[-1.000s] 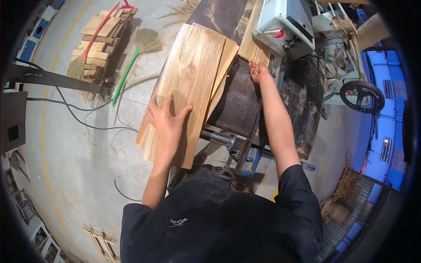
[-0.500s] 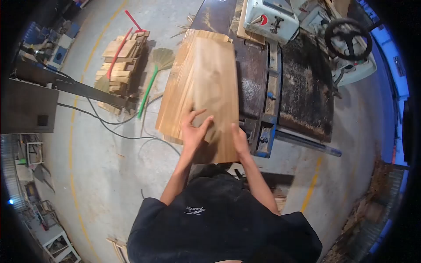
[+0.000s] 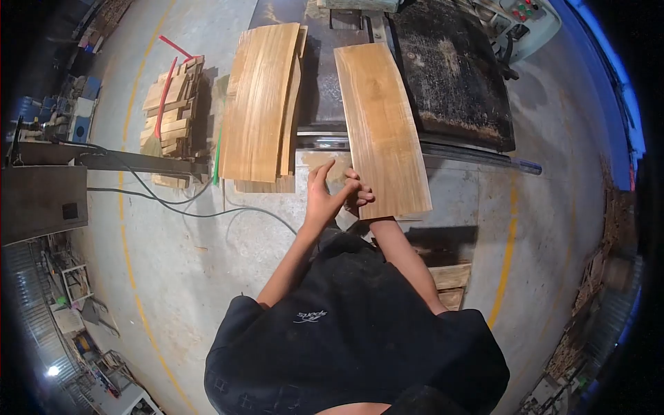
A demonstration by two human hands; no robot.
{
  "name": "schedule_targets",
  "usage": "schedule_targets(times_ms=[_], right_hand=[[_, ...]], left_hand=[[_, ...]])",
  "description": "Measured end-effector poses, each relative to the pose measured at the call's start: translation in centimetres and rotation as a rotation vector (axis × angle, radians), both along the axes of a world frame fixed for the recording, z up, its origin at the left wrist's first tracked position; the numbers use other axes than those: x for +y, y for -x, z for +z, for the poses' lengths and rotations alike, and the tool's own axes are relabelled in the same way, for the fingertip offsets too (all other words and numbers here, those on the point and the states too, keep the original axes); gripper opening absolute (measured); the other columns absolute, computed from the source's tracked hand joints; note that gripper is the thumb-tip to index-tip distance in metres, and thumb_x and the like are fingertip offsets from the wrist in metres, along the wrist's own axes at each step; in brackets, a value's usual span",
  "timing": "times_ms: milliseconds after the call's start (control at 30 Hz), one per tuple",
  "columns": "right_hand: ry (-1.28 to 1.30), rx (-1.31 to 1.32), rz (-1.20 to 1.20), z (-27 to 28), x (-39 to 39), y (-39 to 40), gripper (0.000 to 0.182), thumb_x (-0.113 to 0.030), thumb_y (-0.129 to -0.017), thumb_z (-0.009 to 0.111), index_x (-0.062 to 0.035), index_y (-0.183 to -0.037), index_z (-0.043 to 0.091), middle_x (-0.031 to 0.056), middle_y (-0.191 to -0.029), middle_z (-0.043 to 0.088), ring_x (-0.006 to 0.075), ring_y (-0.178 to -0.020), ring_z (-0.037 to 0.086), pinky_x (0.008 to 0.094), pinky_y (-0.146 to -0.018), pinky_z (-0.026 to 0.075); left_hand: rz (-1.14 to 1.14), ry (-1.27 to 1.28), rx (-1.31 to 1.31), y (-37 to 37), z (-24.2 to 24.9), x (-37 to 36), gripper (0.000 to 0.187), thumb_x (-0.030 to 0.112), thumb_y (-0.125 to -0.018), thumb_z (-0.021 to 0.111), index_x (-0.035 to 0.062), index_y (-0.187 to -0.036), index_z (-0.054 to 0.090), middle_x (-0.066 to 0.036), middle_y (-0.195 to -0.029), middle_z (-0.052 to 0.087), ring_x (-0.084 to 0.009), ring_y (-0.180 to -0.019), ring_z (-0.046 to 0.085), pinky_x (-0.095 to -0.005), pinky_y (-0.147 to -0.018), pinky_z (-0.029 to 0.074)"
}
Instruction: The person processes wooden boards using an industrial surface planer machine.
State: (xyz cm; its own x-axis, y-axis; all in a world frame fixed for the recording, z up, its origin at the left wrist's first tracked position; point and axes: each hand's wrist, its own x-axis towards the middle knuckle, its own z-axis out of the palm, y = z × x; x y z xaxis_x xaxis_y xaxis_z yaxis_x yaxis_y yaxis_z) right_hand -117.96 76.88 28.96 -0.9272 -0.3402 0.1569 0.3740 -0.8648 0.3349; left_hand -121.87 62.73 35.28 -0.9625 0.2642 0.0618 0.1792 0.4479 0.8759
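Observation:
A long wooden board (image 3: 384, 131) with brown grain slants across the space in front of me, its far part overlapping the dark machine table in this view. My right hand (image 3: 360, 191) is under its near end, with fingers curled up around the left edge; the palm is hidden beneath the wood. Just left of that edge is my left hand (image 3: 328, 198), fingers apart and thumb pointing toward the right hand's fingertips. To the left of both hands lies a stack of similar boards (image 3: 259, 104), slightly misaligned.
A dark, scuffed machine table (image 3: 453, 76) stands ahead on the right, with a metal bar (image 3: 484, 158) along its near side. At left are a pile of short wood pieces (image 3: 169, 117), a red-handled broom (image 3: 164, 100), a steel beam (image 3: 145, 160) and a cable (image 3: 228, 211).
The board has moved right, away from over the stack. My right hand has shifted from its right side to underneath, and my left hand has come off its face. The view has shifted.

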Motion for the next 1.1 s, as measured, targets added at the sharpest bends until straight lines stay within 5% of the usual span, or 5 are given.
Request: schedule_targets(times_ms=[133,200,267,667,1100], right_hand=[[-0.312,-0.014,-0.008,-3.6,2.0,-1.3,0.054,-0.049,-0.094,0.047,0.0013,-0.113,0.054,0.0066,-0.075,0.054,0.0174,-0.061,0.057,0.0315,-0.061,0.050],[-0.439,-0.008,-0.035,-5.5,3.1,-1.8,0.057,-0.050,-0.093,0.054,0.0028,-0.115,0.057,0.0098,-0.084,0.063,0.0213,-0.079,0.064,0.0339,-0.072,0.052],[-1.559,-0.636,-0.056,3.3,1.4,0.6,0.057,-0.052,-0.094,0.052,-0.0027,-0.122,0.057,0.0066,-0.098,0.065,0.0192,-0.084,0.062,0.0319,-0.072,0.051],[-0.667,-0.887,-0.159,1.2,-1.4,-0.9,0.031,-0.023,-0.092,0.065,-0.0065,-0.116,0.053,0.0069,-0.101,0.060,0.0189,-0.088,0.061,0.0259,-0.071,0.057],[-1.043,-0.931,-0.324,-3.0,-3.5,3.7,0.038,-0.038,-0.099,0.051,-0.0024,-0.113,0.055,0.0086,-0.105,0.064,0.0169,-0.086,0.066,0.0277,-0.070,0.052]], left_hand=[[-0.054,0.038,0.039,1.0,2.7,0.1,0.068,0.032,-0.083,0.074,0.0059,-0.139,0.045,-0.016,-0.123,0.054,-0.0279,-0.115,0.055,-0.0393,-0.097,0.044],[-0.073,-0.605,-0.591,2.5,6.7,0.8,0.060,0.031,-0.092,0.065,0.0027,-0.140,0.044,-0.014,-0.123,0.055,-0.0265,-0.114,0.055,-0.0350,-0.095,0.044],[-0.076,-0.681,-0.810,4.2,9.1,0.1,0.055,0.028,-0.097,0.058,0.0000,-0.141,0.042,-0.013,-0.122,0.060,-0.0157,-0.110,0.056,-0.0291,-0.092,0.044],[-0.097,0.422,-0.103,14.0,-3.8,0.7,0.078,0.028,-0.082,0.070,-0.0184,-0.133,0.034,-0.038,-0.112,0.054,-0.0430,-0.104,0.058,-0.0403,-0.091,0.048],[0.275,0.476,0.119,15.1,-6.9,6.8,0.074,0.032,-0.081,0.072,-0.0114,-0.132,0.042,-0.032,-0.110,0.043,-0.0474,-0.098,0.047,-0.0517,-0.085,0.042]])
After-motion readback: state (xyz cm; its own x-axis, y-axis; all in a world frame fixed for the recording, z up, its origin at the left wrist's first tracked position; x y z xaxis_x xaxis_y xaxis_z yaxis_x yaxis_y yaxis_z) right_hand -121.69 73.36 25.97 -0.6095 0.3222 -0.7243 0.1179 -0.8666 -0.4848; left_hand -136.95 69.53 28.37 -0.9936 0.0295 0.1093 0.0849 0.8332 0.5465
